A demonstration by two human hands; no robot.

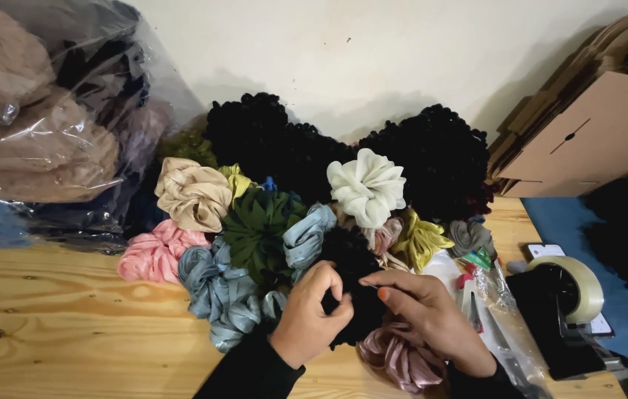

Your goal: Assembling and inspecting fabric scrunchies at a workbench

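Both sets of fingers are pinched narrow on a black scrunchie (351, 284) at lower centre of the frame. The left hand (312, 314) curls its fingertips (329, 272) into the scrunchie's left edge, thumb tucked against it. The right hand (423, 310) grips the right side, thumb (380, 293) and forefinger closed on the fabric; dark sleeves run off the bottom edge.

Under the right hand lies a pink satin scrunchie (399, 360). Just left of the left hand sit blue scrunchies (222, 288), with a green one (258, 229) above them. A white scrunchie (367, 186) tops the pile at centre, a beige one (193, 193) and a pink one (155, 253) lie further left, and a yellow one (419, 240) right of centre. Everything rests on a wooden table (55, 325). A tape dispenser (565, 307) stands at lower right, cardboard boxes (587, 133) at upper right, and plastic bags (41, 118) at upper left.
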